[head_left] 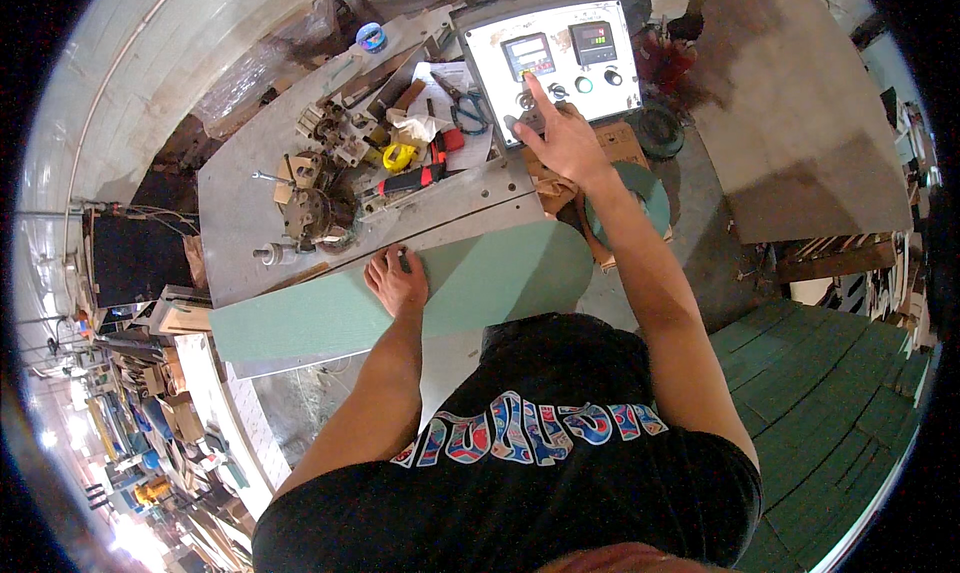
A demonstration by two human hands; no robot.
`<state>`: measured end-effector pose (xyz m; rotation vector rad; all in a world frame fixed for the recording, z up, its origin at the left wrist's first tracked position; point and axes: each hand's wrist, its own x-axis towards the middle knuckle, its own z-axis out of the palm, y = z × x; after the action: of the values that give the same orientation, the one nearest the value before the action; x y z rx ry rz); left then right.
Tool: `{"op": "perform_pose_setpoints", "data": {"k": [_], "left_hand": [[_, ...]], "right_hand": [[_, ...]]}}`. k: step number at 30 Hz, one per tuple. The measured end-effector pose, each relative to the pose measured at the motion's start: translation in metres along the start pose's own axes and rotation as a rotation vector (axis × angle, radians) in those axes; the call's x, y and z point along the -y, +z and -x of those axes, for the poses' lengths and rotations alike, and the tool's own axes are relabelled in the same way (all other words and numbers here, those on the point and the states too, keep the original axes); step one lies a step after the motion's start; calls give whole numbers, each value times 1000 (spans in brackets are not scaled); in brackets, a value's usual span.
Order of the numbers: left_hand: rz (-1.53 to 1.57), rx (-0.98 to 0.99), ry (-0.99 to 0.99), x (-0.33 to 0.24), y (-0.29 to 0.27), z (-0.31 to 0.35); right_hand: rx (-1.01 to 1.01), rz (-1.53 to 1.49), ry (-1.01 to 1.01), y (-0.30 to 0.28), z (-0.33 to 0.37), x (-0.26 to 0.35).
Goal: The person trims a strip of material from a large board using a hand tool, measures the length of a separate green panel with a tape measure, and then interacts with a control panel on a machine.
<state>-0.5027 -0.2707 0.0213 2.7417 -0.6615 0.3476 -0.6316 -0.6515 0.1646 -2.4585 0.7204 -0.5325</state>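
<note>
My right hand reaches up to a white control panel in a dark frame. Its index finger is stretched out and touches the lower edge of the left display; the thumb stands apart, and the hand holds nothing. My left hand rests on a long, flat green strip, with the fingers apart near its far edge. A small dark patch shows between thumb and forefinger; I cannot make out whether it is shadow or an object. The strip lies along the near side of a metal table and curves at its right end.
Metal fittings, a yellow tape measure, a red-and-black tool and scissors crowd the table. A green roll and a cardboard box lie below the panel. A large brown board stands at right.
</note>
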Motion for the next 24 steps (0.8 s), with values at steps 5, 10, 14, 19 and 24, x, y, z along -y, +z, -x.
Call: {"op": "perform_pose_setpoints", "data": {"k": [5,10,14,19,24], "left_hand": [[4,26,-8,3,2,1],[3,1,0,2,3,2],[-4,6,0,4,3,2],[7,17,17,1,2,-1],[-27,32,-11,8,1,2]], "right_hand": [[-19,15,8,3,-1,-2],[44,-31,17,-2,-1,-3],[71,-75,47,-6,-2,0],[68,-60,54,-3,-4,-5],[54,-12,63,-6,-3,14]]}}
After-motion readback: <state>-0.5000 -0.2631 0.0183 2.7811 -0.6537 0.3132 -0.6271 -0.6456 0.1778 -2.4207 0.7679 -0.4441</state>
